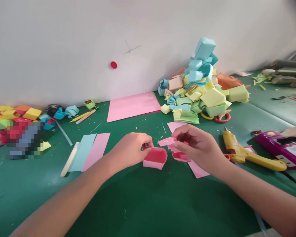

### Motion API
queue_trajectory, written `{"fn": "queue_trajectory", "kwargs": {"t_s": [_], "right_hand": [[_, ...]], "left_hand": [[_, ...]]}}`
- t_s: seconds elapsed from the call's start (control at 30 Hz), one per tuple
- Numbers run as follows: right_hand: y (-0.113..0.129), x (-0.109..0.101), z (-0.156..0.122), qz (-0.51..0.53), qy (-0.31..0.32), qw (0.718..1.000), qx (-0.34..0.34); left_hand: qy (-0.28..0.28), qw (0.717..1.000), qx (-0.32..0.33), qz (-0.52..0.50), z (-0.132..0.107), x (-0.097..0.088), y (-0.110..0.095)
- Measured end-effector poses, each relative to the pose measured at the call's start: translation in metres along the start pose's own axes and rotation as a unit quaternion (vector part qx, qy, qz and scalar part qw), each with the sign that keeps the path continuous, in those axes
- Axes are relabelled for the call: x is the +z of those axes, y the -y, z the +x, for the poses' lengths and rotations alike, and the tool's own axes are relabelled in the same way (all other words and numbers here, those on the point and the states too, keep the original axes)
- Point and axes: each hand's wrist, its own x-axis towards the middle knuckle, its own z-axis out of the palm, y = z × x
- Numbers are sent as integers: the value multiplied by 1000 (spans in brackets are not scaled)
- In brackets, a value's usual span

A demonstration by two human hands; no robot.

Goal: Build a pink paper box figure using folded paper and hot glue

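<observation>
My left hand pinches the upper left rim of a small open pink paper box, whose inside is a deeper pink-red. Just to its right, my right hand grips a folded pink paper piece between thumb and fingers. A shiny patch shows on its flap. More pink-red paper hangs below those fingers, and whether it belongs to the same piece I cannot tell. Partly hidden beneath the right hand, a pink paper strip lies on the green table.
Blue and pink strips lie left, beside a wooden stick. Pink sheets lie behind. Folded paper boxes are piled back right and far left. A yellow glue gun and a purple device sit right.
</observation>
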Motion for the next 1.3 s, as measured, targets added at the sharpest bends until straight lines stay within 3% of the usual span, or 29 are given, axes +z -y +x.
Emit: {"fn": "queue_trajectory", "kwargs": {"t_s": [0.1, 0.33, 0.4, 0.57, 0.67, 0.83, 0.97, 1.13, 1.3], "right_hand": [[3, -1, -2, -46, 8, 998, -33], [-1, -2, -3, -170, 32, 966, -191], [-3, -2, -4, -170, 52, 969, -174], [-2, -1, -7, -115, 125, 985, -19], [1, -1, -7, -143, 147, 979, -8], [-1, -1, -6, -238, 135, 956, -102], [-9, -2, -1, -232, 143, 942, -195], [-11, -2, 2, -209, 132, 939, -239], [-9, 1, 0, -242, 82, 928, -271]], "left_hand": [[-14, 1000, -2, 7, 0, 2, -2], [-24, 999, -26, -9, -4, 7, -3], [-25, 999, -36, -31, -4, 8, -1], [-27, 995, -55, -84, -3, 9, 4], [-26, 992, -65, -107, -3, 11, 6], [-5, 983, -98, -157, -5, 18, 10], [10, 975, -100, -197, -7, 21, 11], [17, 967, -80, -242, -8, 20, 14], [21, 965, -74, -252, -10, 20, 13]]}}
